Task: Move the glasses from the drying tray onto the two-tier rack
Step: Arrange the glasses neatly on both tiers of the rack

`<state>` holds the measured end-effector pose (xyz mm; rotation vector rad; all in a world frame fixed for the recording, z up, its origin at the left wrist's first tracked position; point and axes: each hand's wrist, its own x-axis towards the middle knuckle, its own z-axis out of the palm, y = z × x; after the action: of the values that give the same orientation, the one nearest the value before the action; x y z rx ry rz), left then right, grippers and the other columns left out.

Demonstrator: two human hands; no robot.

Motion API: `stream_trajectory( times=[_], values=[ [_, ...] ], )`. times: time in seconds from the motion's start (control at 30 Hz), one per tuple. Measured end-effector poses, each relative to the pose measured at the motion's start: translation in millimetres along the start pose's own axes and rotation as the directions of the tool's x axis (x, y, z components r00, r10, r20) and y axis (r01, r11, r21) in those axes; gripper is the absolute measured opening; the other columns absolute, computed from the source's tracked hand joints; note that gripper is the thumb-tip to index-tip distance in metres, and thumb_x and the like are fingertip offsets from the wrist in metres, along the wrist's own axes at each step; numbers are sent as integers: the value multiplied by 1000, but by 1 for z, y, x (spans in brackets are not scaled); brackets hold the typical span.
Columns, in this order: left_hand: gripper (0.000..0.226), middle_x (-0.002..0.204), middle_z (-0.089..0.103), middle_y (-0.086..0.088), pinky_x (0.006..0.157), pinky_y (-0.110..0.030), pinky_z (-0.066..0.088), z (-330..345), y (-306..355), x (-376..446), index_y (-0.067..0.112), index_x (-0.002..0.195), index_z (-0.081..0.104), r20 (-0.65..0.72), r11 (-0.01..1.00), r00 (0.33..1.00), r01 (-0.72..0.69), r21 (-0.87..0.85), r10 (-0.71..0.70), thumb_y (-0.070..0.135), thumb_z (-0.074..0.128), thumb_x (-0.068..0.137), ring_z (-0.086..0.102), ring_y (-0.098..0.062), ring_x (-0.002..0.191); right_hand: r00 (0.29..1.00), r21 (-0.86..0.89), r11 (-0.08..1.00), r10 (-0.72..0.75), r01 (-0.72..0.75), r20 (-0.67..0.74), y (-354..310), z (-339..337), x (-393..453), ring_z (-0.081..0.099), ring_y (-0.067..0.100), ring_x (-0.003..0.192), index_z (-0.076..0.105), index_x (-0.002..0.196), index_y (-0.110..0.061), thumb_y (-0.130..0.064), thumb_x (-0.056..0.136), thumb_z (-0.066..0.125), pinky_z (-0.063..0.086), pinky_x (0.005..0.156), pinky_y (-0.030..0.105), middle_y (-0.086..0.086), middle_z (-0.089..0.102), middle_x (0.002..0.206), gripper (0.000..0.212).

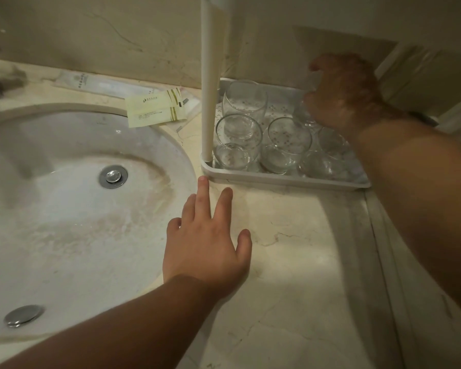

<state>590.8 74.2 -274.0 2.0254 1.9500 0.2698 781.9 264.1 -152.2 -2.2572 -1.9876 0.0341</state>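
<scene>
The white tray (285,179) at two o'clock holds clear glasses (244,102) (mouths down); the right hand (341,94) grips a rear one, the left hand (205,243) lies flat, fingers spread.

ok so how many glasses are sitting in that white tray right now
5 clear: back left, front left, front middle, front right, and one under the right hand. The arm may hide others.
</scene>
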Motion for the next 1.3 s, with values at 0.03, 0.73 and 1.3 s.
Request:
stream_trajectory(
  times=[0.03,0.73,1.3],
  values=[
    [70,166,6,-6,106,-50,36,0,0,0,34,151,20,-3,1000,1000,0,1,0,59,32,87,25,-27,146,999,0,999,35,-35,39,4,2,2,43,32,131,52,136,-27,-18,80,72,38,109,36,11,49,140,60],
    [70,166,9,-7,100,-50,40,1,1,1,33,150,24,-23,1000,1000,-2,1,2,58,35,86,30,-27,143,998,231,972,17,-31,62,-2,5,4,51,24,126,42,144,-26,-40,73,80,34,88,19,6,50,141,82],
    [69,165,12,-7,99,-49,40,0,0,1,33,149,26,-35,1000,999,-1,0,1,58,36,85,32,-27,142,991,347,933,51,-90,120,-5,0,-3,58,15,109,52,132,-36,-50,77,69,40,85,22,-8,56,133,59]
  ],
)
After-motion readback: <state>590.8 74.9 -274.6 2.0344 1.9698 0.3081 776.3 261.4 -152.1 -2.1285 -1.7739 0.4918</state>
